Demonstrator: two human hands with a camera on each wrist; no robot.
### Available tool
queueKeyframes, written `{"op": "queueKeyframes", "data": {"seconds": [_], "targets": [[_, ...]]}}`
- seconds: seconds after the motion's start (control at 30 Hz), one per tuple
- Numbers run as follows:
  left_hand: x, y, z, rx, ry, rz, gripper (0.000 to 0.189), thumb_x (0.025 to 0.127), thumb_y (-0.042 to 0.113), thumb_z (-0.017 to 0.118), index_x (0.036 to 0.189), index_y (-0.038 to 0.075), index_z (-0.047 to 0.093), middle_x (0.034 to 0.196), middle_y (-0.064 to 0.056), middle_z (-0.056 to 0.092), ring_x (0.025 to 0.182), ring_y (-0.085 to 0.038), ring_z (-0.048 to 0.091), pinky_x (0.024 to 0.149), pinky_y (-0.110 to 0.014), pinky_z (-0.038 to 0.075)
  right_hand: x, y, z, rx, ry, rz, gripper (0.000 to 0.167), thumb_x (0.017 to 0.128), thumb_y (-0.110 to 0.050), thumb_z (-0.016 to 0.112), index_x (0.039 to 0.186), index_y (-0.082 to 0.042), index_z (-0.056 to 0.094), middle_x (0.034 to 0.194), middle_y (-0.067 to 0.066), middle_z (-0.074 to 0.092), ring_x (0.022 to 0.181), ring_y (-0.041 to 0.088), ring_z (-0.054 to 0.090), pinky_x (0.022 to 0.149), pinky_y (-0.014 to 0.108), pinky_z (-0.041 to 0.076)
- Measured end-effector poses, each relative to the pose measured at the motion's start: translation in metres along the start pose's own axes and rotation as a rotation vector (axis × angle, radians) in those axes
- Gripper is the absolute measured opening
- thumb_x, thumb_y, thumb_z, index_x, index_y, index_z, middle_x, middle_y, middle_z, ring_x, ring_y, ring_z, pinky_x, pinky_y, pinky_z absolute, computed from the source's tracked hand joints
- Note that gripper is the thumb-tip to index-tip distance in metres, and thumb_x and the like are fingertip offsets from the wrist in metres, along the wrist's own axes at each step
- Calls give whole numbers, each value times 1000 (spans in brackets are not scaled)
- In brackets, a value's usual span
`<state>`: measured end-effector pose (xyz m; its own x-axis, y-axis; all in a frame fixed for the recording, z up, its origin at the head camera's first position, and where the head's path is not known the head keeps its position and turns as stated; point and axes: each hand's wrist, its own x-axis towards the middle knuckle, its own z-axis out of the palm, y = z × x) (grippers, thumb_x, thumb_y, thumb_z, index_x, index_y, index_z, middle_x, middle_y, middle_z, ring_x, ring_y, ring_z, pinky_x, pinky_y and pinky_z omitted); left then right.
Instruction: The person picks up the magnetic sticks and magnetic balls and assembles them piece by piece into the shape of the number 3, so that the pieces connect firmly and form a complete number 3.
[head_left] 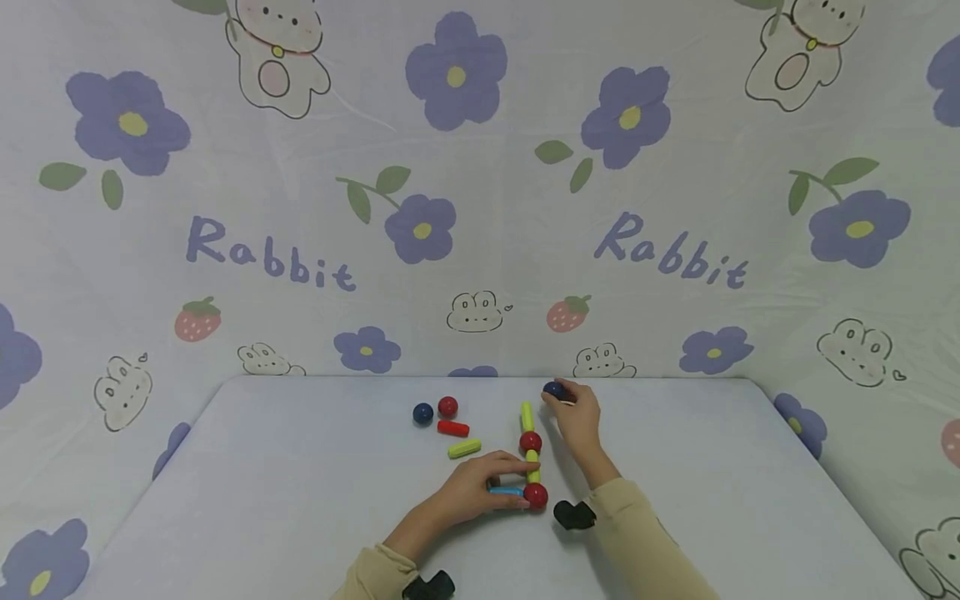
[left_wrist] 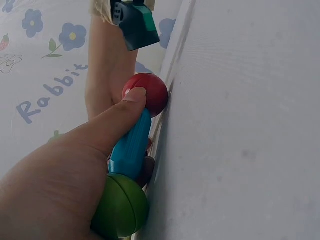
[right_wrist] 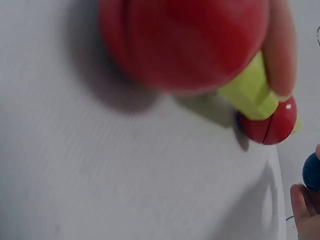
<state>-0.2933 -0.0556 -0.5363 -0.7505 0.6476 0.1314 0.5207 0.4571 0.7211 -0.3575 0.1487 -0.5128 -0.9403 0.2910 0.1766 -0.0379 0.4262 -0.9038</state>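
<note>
On the white table, a chain of red balls and yellow rods runs away from me. My left hand (head_left: 468,492) grips its near end, thumb on the near red ball (left_wrist: 157,95) and fingers along the near yellow rod (head_left: 533,468). A light blue rod (left_wrist: 131,147) joins that ball to a green ball (left_wrist: 122,210) under the left palm, largely hidden in the head view. Farther along come the second red ball (head_left: 530,442) and the far yellow rod (head_left: 527,415). Just beyond that rod's end, my right hand (head_left: 581,421) pinches a dark blue ball (head_left: 554,390) between thumb and fingers.
Left of the chain lie a loose dark blue ball (head_left: 423,414), a loose red ball (head_left: 447,407), a red rod (head_left: 453,428) and a loose yellow rod (head_left: 464,449). A patterned cloth (head_left: 480,275) hangs behind the table's back edge. Black wrist devices (head_left: 574,515) sit by both sleeves.
</note>
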Motion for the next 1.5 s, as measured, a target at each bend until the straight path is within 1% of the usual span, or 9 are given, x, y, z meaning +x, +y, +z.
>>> {"op": "queueKeyframes", "data": {"seconds": [0.13,0.27,0.47,0.63,0.9,1.07,1.27,1.37,1.5], "targets": [[0,0,0,-7,-5,-3,51,84,41,73,133,37,58,122,11,64,92,-4,55,77,-16,47,3,-4,3,113,-19,83,44,91,-11,66,132,-1,56,130,22,56,118,33,57,99,43,50],[0,1,-1,-9,-5,0,51,85,40,73,133,37,58,122,11,63,92,-5,55,77,-16,47,3,-6,7,178,-55,156,45,90,-11,67,132,-3,55,135,21,55,122,32,56,102,42,49],[0,-1,-1,-7,-4,9,51,85,41,73,133,38,58,122,12,64,90,-3,55,76,-15,46,4,-2,15,235,-105,193,45,91,-11,65,134,-2,52,137,22,54,127,33,55,105,42,48],[0,-2,-1,-12,-4,17,51,85,42,72,133,37,58,122,12,64,86,-1,53,74,-15,46,0,-7,19,262,-151,215,44,95,-14,61,135,-2,47,136,23,55,125,32,56,106,42,47],[0,-2,-2,-26,-10,14,51,85,42,72,133,37,58,122,12,63,86,-1,53,74,-15,46,0,-10,24,254,-205,212,44,95,-17,61,134,-3,47,136,21,56,121,28,56,103,39,46],[-1,0,-2,-35,-13,6,50,85,42,72,133,36,58,123,11,63,87,-1,53,75,-15,46,-1,-11,25,243,-210,215,44,95,-14,61,135,-2,47,137,22,55,123,30,56,104,41,46],[-1,-1,-1,-30,-7,13,50,85,42,72,133,36,58,122,11,64,89,-2,53,75,-15,46,-5,-12,20,217,-210,151,43,94,-5,60,135,1,49,137,25,53,126,36,54,106,46,46],[0,-1,-1,-20,-2,13,50,85,43,72,133,36,58,122,12,64,89,-4,54,75,-15,46,-6,-10,18,175,-203,115,40,93,-5,61,131,1,54,135,24,56,125,37,55,106,47,46],[-1,0,-2,-19,-5,9,50,85,43,72,133,36,58,122,12,64,89,-3,54,75,-15,46,-6,-4,18,166,-208,89,40,92,-5,62,132,1,55,134,24,57,124,37,56,106,46,46]]}}
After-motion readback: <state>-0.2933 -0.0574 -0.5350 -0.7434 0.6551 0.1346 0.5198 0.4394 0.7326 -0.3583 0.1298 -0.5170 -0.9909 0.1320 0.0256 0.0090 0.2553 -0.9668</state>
